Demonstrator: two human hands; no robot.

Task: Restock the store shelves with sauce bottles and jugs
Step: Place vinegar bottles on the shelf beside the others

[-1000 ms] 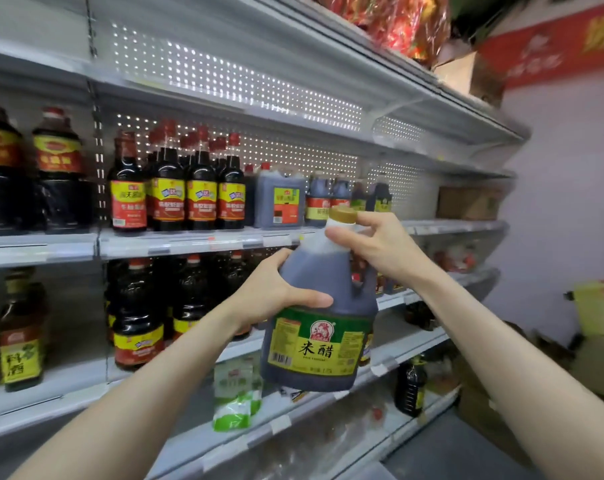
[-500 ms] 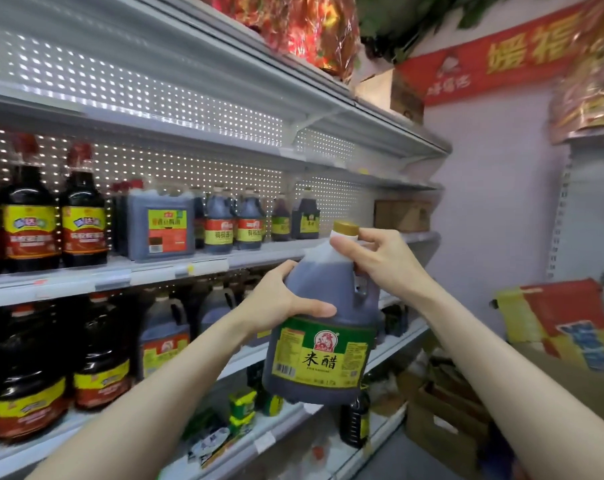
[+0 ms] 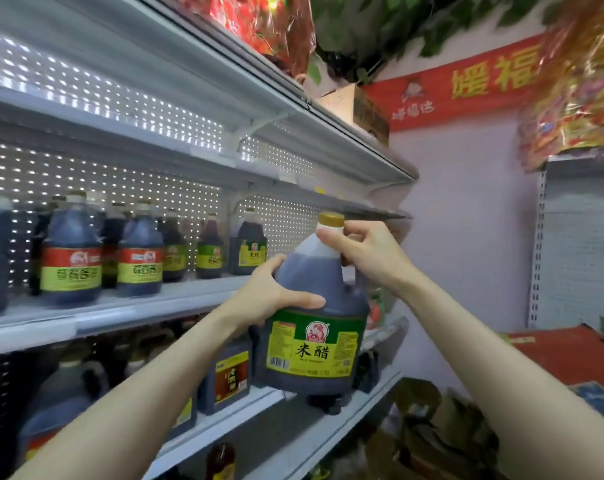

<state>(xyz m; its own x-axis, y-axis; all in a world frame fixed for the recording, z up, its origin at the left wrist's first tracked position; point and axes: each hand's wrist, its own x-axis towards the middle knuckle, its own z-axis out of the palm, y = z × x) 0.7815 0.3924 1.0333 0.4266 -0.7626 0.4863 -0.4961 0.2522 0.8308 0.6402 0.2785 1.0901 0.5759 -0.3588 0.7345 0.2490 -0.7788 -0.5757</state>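
The middle shelf (image 3: 127,311) runs from the left edge toward the far wall. It carries a row of dark jugs (image 3: 139,254) that ends with a green-labelled jug (image 3: 247,251). Beyond that one the shelf's right end seems free, though much of it is hidden. The vinegar jug (image 3: 314,348) hangs in the air in front of that right end, its long axis near vertical, its base below the shelf's front edge and its top above it. The free spot thus lies ahead and slightly left, so I judge a lift must come before any push inward. The left hand (image 3: 272,299), nearer the shelf, clasps the jug's shoulder, thumb across the front above the label. The right hand (image 3: 366,251) wraps the neck just under the yellow cap (image 3: 331,220). Both arms reach forward, the hands apart on the jug.
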